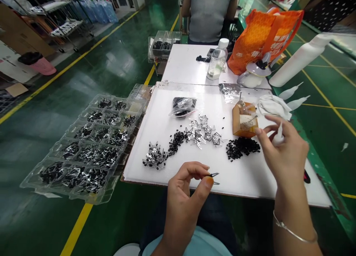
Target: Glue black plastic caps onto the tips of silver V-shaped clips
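Note:
My left hand, low over the front of the table, pinches a small V-shaped metal clip with a dark end between thumb and forefinger. Its two prongs point right. My right hand is raised at the right with a small white nozzle bottle tucked in its fingers. The thumb and forefinger of that hand are apart, close to a wooden box holding small glass containers. Left of the box lie loose silver clips and small black pieces. Another pile of black pieces is before the box.
Clips with black ends are heaped at left. A compartment tray full of clips stands left of the table. Behind are a plastic bag, clear bottle, orange bag, white cloth and a seated person.

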### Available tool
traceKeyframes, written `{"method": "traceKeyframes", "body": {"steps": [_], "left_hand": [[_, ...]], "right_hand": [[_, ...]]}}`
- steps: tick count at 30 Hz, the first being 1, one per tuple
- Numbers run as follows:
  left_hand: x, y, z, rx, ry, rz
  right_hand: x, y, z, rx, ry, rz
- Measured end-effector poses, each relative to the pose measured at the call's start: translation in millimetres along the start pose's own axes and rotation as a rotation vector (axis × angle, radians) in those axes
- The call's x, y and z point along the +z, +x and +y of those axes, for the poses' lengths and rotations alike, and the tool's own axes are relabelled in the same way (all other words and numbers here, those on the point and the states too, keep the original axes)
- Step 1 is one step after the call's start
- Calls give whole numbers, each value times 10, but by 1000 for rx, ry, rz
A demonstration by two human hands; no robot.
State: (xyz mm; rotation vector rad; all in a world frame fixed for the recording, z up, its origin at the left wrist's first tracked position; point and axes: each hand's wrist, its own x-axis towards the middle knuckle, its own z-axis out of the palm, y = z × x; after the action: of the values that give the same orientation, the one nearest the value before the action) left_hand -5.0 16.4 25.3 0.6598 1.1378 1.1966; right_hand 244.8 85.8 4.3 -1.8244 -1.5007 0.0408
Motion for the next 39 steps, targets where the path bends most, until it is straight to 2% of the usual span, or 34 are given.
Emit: {"method": "traceKeyframes", "body": {"steps": [1,5,7,11,17,28,35,39], "left_hand": [[-8,4,10,-28,-33,-10],[-8,30,53,-213,-207,-47],[12,37,65,-268,-265,-69],[53,27,78,-315,-347,-107],[45,8,104,-416,-431,-227],[37,12,107,-485,-565,-377],[34,1,115,-520,-567,-350],[37,31,99,-486,-506,-297]], "right_hand": [[-2,-68,34,3,14,-67],[10,-384,188,-48,60,-488],[44,-509,237,-49,50,-581],[125,-621,259,-38,27,-592],[160,-626,248,-40,26,-602],[170,-690,201,33,57,-559],[193,-686,101,102,153,-544],[182,-721,72,237,252,-440]]}}
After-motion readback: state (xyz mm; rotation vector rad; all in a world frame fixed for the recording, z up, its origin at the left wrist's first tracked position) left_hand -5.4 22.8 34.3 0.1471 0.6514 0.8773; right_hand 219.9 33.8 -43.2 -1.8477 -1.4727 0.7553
